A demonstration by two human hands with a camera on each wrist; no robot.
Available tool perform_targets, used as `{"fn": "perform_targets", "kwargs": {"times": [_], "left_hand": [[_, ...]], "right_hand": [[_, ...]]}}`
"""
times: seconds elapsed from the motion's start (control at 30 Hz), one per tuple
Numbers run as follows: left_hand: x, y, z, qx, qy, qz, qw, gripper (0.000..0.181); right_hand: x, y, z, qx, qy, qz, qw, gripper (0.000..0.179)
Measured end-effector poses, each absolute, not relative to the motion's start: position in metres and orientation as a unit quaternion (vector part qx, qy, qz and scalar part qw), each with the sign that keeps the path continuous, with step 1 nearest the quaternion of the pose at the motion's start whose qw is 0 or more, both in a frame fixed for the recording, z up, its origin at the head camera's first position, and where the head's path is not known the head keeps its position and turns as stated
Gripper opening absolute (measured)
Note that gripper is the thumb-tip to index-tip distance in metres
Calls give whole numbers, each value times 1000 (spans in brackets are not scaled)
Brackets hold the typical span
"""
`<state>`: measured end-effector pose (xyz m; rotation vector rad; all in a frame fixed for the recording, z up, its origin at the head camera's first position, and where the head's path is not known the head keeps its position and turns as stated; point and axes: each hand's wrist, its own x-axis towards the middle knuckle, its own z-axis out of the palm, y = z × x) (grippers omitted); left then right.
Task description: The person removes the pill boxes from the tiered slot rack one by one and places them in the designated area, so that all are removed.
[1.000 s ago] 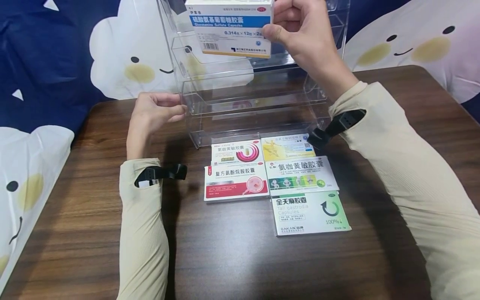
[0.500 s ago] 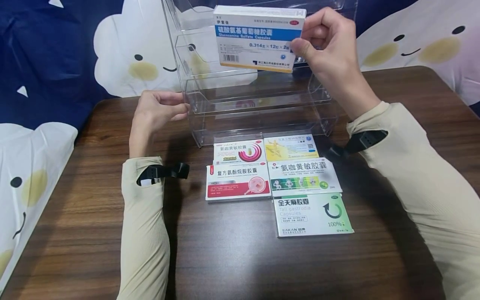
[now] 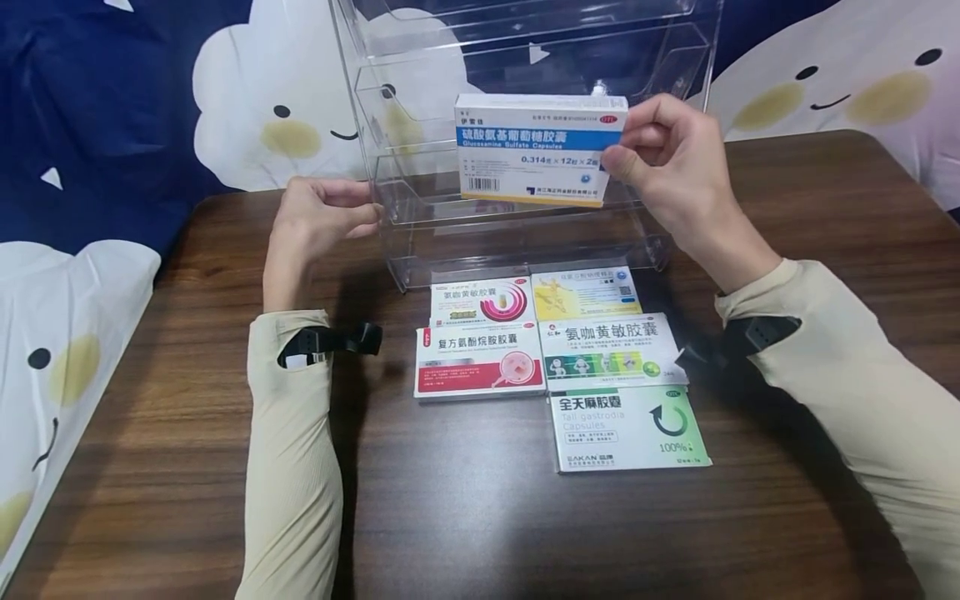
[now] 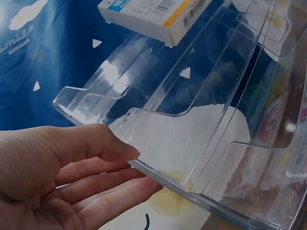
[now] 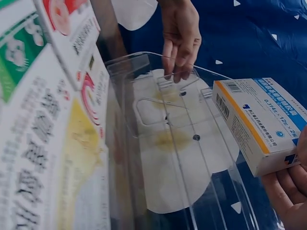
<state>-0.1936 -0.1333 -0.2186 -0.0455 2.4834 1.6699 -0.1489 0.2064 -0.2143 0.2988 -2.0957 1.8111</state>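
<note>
My right hand [image 3: 678, 171] pinches a white medicine box [image 3: 532, 167] with a blue band and a yellow lower edge by its right end, thumb on the printed front. The box is held upright before the middle tiers of a clear plastic tiered rack [image 3: 525, 221]. At the rack's left side my left hand [image 3: 318, 212] pinches its edge; in the left wrist view the thumb [image 4: 117, 148] lies on one face and the fingers [image 4: 120, 199] behind. The right wrist view shows the box [image 5: 261, 127] beside the rack [image 5: 192, 158], its far end gripped.
Several medicine boxes lie flat on the wooden table [image 3: 450, 517] before the rack: a red and white one [image 3: 480, 362], a pink-ringed one [image 3: 480, 302], a yellow one [image 3: 585, 293] and two green and white ones [image 3: 611, 354]. A dark blue cloth [image 3: 97, 100] with clouds hangs behind.
My right hand has lowered the medicine box and brought it slightly right, from the rack's upper part to its middle tiers. My left hand stays at the rack's left edge.
</note>
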Motion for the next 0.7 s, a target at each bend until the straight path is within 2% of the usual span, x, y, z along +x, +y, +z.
{"fn": "perform_targets", "kwargs": {"times": [0.1,0.7], "left_hand": [[-204,-134,-211,-2,832,550,65,39],[-203,-131,-205,-20,836,542,80,38]], "right_hand": [[-149,207,-215,104,-723,660,177,23],[-107,213,-230,63,-781,614,99,16]]}}
